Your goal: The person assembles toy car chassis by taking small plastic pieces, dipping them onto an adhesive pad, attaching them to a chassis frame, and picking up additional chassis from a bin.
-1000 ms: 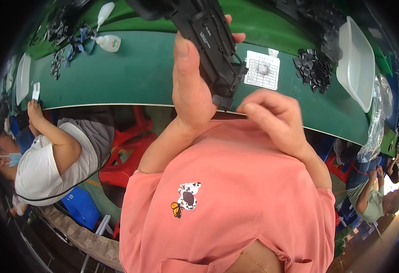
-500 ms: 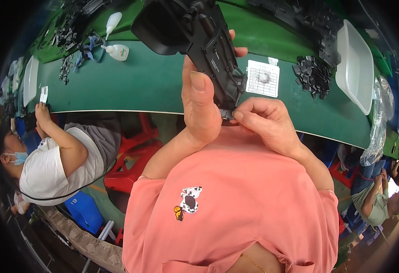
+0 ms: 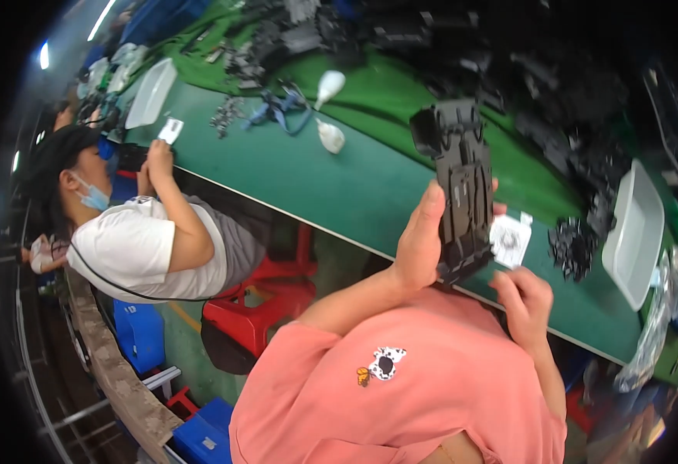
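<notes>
My left hand (image 3: pixel 421 246) grips a long black plastic moulded part (image 3: pixel 464 189), its thumb along the near side and fingertips showing at the far side. The part stands upright above the table's front edge, with a boxy hollow piece at its upper left end. Close to its lower right end is my right hand (image 3: pixel 528 300), apart from it, with the fingers curled together; whether anything small is between them cannot be made out. Just beyond the right hand lies a white printed sheet (image 3: pixel 511 241), partly covered by the part.
A pile of small black pieces (image 3: pixel 573 246) and a white tub (image 3: pixel 634 236) stand at the right. White bottles (image 3: pixel 330 136), a blue strap (image 3: pixel 281 110) and many black parts lie farther back on the green table (image 3: pixel 277 170). A masked co-worker (image 3: pixel 142 232) sits at the left.
My view has swung left and tilted. The right hand has come away from the lower end of the black part, which the left hand still holds and which now stands more upright.
</notes>
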`<state>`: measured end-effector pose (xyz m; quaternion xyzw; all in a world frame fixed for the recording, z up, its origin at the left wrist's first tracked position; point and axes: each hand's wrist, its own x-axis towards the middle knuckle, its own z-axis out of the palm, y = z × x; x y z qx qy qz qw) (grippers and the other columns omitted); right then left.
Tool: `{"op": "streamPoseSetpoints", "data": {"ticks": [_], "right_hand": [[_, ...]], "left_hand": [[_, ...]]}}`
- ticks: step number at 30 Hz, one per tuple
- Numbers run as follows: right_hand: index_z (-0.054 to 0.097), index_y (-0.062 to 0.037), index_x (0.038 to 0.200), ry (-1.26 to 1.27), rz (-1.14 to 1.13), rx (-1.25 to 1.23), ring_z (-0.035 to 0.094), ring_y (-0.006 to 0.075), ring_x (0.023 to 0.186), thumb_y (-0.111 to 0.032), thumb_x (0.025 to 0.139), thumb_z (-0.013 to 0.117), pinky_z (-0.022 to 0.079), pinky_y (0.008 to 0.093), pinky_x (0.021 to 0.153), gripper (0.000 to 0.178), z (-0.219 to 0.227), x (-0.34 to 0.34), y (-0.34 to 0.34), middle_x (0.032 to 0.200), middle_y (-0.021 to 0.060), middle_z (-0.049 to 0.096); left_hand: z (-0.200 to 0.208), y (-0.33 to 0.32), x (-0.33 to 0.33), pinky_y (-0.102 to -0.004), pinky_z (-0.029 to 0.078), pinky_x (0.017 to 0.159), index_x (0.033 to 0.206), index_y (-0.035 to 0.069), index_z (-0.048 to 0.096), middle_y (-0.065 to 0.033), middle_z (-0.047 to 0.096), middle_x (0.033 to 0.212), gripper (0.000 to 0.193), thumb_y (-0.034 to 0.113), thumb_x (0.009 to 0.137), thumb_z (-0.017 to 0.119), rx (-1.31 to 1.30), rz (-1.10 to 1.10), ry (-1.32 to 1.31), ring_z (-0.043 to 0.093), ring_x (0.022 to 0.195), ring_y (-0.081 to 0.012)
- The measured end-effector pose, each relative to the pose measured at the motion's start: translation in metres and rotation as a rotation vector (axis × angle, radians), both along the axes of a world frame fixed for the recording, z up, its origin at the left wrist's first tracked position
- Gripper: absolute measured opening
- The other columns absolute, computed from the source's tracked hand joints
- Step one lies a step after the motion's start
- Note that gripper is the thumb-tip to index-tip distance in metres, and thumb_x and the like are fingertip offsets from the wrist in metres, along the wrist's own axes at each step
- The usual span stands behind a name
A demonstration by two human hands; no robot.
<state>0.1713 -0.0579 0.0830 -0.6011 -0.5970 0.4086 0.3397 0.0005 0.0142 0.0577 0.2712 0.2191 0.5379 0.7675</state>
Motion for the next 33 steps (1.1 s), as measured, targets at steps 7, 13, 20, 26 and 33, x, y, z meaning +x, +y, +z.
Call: {"op": "streamPoseSetpoints", "data": {"ticks": [7,13,20,26,33], "right_hand": [[0.059,0.0033,0.09,-0.508,-0.24,0.401,0.054,0.0292,0.073,0.005,0.085,0.057,0.044,0.0359,0.065,0.005,-0.052,0.083,-0.051,0.082,0.0148,0.059],[0.06,0.0032,0.094,-0.634,-0.263,0.516,0.053,0.0296,0.077,0.005,0.085,0.057,0.043,0.0373,0.068,0.01,-0.072,0.079,-0.048,0.086,0.0144,0.059],[0.06,0.0025,0.093,-0.625,-0.324,0.503,0.054,0.0302,0.077,0.004,0.085,0.058,0.043,0.0385,0.069,0.009,-0.077,0.079,-0.045,0.084,0.0146,0.058],[0.06,0.0018,0.091,-0.634,-0.291,0.448,0.054,0.0302,0.078,0.003,0.086,0.057,0.043,0.0382,0.069,0.006,-0.07,0.073,-0.041,0.084,0.0149,0.058],[0.059,0.0048,0.097,-0.602,-0.313,0.378,0.054,0.0294,0.08,0.0,0.09,0.053,0.045,0.0358,0.07,0.01,-0.077,0.083,-0.052,0.089,0.0158,0.056]], "left_hand": [[0.037,0.047,-0.073,-0.0471,0.051,0.089,0.134,0.003,0.041,-0.0162,0.053,0.126,0.065,0.054,0.097,0.023,-0.149,0.011,-0.298,0.059,0.106,-0.033],[0.076,0.202,-0.149,-0.0497,0.052,0.085,0.124,0.0,0.049,-0.0199,0.062,0.112,0.059,0.039,0.099,0.013,0.111,0.329,0.183,0.063,0.097,-0.034],[0.069,0.308,-0.202,-0.0497,0.035,0.099,0.13,-0.003,0.04,-0.0199,0.047,0.128,0.061,0.044,0.093,0.048,-0.058,0.927,0.634,0.045,0.12,-0.0322],[0.144,0.142,-0.214,-0.0332,0.038,0.061,0.1,0.002,0.061,-0.0051,0.053,0.074,0.04,0.036,0.098,0.041,0.661,0.227,0.163,0.048,0.071,-0.0197],[0.168,-0.057,-0.176,-0.0274,0.032,0.058,0.097,0.01,0.064,0.0005,0.048,0.068,0.025,0.031,0.094,0.05,1.131,0.469,0.333,0.042,0.063,-0.0145]]}}
